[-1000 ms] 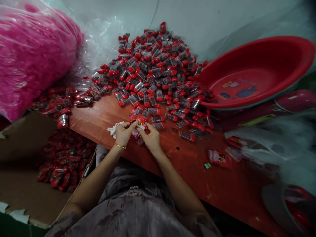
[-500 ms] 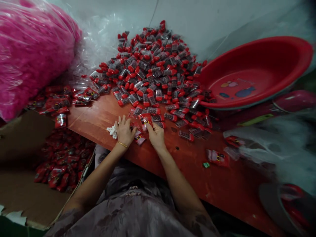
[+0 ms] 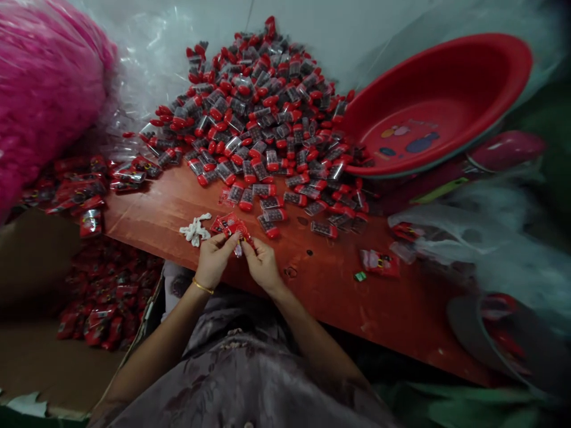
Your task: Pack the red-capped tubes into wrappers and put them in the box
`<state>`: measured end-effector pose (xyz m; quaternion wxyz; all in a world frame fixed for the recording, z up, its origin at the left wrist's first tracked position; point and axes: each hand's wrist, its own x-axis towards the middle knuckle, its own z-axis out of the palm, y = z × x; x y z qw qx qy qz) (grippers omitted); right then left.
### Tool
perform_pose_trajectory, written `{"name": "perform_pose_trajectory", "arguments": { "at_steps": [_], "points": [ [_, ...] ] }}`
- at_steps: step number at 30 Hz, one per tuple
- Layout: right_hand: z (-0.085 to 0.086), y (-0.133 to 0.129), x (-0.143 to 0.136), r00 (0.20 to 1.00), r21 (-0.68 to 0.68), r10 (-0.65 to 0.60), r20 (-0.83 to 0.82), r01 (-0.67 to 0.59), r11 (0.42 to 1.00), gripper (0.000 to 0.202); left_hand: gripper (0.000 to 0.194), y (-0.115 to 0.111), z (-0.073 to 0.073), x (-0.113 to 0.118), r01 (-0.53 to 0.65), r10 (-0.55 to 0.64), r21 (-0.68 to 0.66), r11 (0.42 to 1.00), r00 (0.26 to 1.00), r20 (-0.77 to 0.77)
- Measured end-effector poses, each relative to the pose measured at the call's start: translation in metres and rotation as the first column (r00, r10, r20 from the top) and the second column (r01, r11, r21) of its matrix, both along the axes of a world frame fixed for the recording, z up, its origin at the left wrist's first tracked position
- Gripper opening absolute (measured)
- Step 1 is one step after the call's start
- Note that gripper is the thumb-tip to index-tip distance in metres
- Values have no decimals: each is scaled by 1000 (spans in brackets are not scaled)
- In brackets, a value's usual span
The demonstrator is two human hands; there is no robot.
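Near the table's front edge, both hands meet at small red printed plastic packets (image 3: 229, 223). My left hand (image 3: 215, 257), with a gold bracelet at the wrist, pinches them from the left. On the right, my right hand (image 3: 263, 263) grips the packets' lower edge between thumb and fingers. How many packets are held I cannot tell. Left of them lies a small heap of white pieces (image 3: 195, 230). Just beyond the hands, a large pile of clear little bottles with red caps (image 3: 263, 119), dark inside, spreads over the table.
A red basin (image 3: 446, 113) tilts at the pile's right. Filled red packets (image 3: 84, 184) lie at left, above a cardboard box (image 3: 31, 351) holding more. A bag of pink material (image 3: 49, 89) bulges at upper left. Another packet (image 3: 379, 263) and a green scrap (image 3: 360, 276) lie at right.
My hands have come together, and both now hold the red packets; before, the left lay spread on the table and the right held a packet. The whole view has shifted slightly.
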<state>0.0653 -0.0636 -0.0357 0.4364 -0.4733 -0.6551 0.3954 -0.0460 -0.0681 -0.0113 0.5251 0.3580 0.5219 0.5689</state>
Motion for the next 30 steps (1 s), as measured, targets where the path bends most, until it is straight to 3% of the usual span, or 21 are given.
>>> {"name": "perform_pose_trajectory", "arguments": {
  "at_steps": [4,6,7,9,12,15,20,22,26,30],
  "points": [
    [3,-3,16,997,23,43,71,-45,999,32,30,-4,-2,-1,-30,35,-72,997,997,71],
    [6,8,33,970,119,16,244,-46,992,29,34,-3,-1,-1,-86,94,-120,989,993,66],
    [8,16,43,922,184,-17,387,-59,981,27,37,-2,1,-1,-111,122,-149,983,990,68],
    [10,34,61,753,241,-60,655,-133,961,33,41,0,6,1,-125,148,-214,969,985,94],
    [9,49,82,541,200,-31,840,-255,946,46,44,-1,12,5,-84,140,-302,950,975,170],
    [7,40,94,476,143,-11,879,-242,960,47,45,-4,13,6,-33,113,-329,944,967,230],
    [16,25,106,472,152,-30,881,-221,963,43,43,-9,7,3,-5,70,-317,948,979,194],
    [21,33,105,458,189,-29,889,-308,932,46,41,-9,7,3,-15,63,-301,953,986,151],
    [27,58,96,386,166,81,919,-565,808,50,46,-7,11,3,-8,62,-318,948,985,160],
    [34,65,90,354,125,132,926,-617,777,32,44,-9,12,-4,43,58,-380,924,966,250]
  ]
}}
